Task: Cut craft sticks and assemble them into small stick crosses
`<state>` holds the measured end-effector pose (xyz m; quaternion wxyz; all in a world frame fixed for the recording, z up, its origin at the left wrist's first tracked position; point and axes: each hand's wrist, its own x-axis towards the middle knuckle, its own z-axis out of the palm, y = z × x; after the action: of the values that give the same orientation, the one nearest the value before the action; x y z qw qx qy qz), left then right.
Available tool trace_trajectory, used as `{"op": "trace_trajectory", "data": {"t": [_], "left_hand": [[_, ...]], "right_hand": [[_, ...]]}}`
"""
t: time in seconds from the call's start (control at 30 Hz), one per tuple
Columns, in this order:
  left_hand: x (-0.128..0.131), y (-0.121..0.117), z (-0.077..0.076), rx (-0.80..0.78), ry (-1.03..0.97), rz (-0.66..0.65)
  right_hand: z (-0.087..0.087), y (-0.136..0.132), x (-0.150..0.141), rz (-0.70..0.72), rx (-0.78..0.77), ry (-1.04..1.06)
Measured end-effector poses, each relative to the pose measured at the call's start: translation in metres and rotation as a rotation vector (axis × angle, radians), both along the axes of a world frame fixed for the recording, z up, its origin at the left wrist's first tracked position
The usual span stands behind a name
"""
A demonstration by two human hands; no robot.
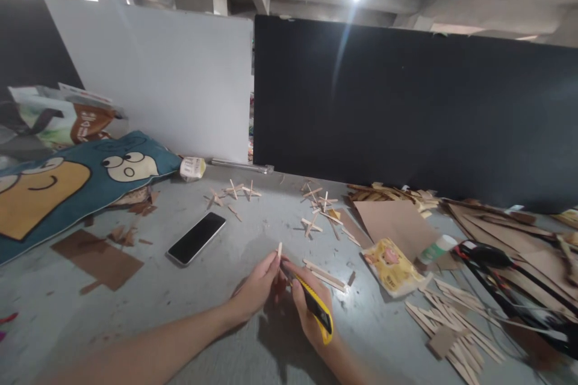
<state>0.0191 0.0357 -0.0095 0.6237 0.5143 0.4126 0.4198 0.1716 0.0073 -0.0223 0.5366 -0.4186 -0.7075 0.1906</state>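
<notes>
My left hand (pixel 259 286) is closed on a wooden craft stick (pixel 279 248), whose pale tip points up and away from me. My right hand (pixel 311 307) wraps round a yellow and black utility knife (pixel 316 304). The knife's front end meets the stick close to my left fingertips; the blade itself is hidden between the hands. Just right of my hands, a few loose craft sticks (pixel 326 275) lie on the grey table (pixel 217 319). Beyond them stand small crossed-stick pieces (pixel 311 225), with more crossed sticks (pixel 235 188) farther left.
A phone (pixel 197 238) and brown cardboard (pixel 98 258) lie to the left, before a blue cartoon cushion (pixel 135 162). On the right are a yellow packet (pixel 392 267), a glue tube (pixel 438 249), a pile of sticks (pixel 451 319) and a black cabled device (pixel 490 254). Panels (pixel 406 108) stand behind.
</notes>
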Motion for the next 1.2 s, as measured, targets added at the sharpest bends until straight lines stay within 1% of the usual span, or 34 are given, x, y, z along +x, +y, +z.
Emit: {"op": "trace_trajectory", "data": {"t": [0.17, 0.3, 0.37, 0.47, 0.63, 0.77, 0.87, 0.97, 1.1, 1.2], "left_hand": [[-0.002, 0.002, -0.006, 0.051, 0.055, -0.008], [-0.001, 0.002, -0.006, 0.059, 0.085, 0.026], [0.001, 0.002, -0.005, 0.073, 0.125, 0.042], [0.002, 0.001, -0.004, 0.081, 0.172, 0.029], [0.002, 0.002, -0.006, 0.088, 0.195, 0.027], [0.001, 0.003, -0.003, 0.140, 0.265, 0.019], [0.001, 0.004, -0.002, 0.187, 0.293, 0.034], [0.001, 0.003, -0.002, 0.209, 0.296, 0.034], [0.001, 0.002, -0.002, 0.183, 0.270, 0.034], [0.003, 0.001, 0.001, 0.142, 0.229, 0.031]], "right_hand": [[-0.001, 0.002, -0.001, 0.046, 0.013, 0.057], [0.004, 0.006, 0.001, 0.072, 0.104, -0.056], [0.008, 0.008, 0.004, 0.146, 0.192, -0.138], [0.010, 0.008, 0.006, 0.163, 0.237, -0.166], [0.006, 0.007, 0.007, 0.167, 0.196, -0.128], [0.005, 0.007, 0.007, 0.207, 0.110, -0.086], [0.005, 0.007, 0.006, 0.215, 0.076, -0.101], [0.005, 0.006, 0.006, 0.199, 0.091, -0.115], [0.009, 0.005, 0.007, 0.191, 0.114, -0.126], [0.011, 0.004, 0.007, 0.178, 0.141, -0.123]]}}
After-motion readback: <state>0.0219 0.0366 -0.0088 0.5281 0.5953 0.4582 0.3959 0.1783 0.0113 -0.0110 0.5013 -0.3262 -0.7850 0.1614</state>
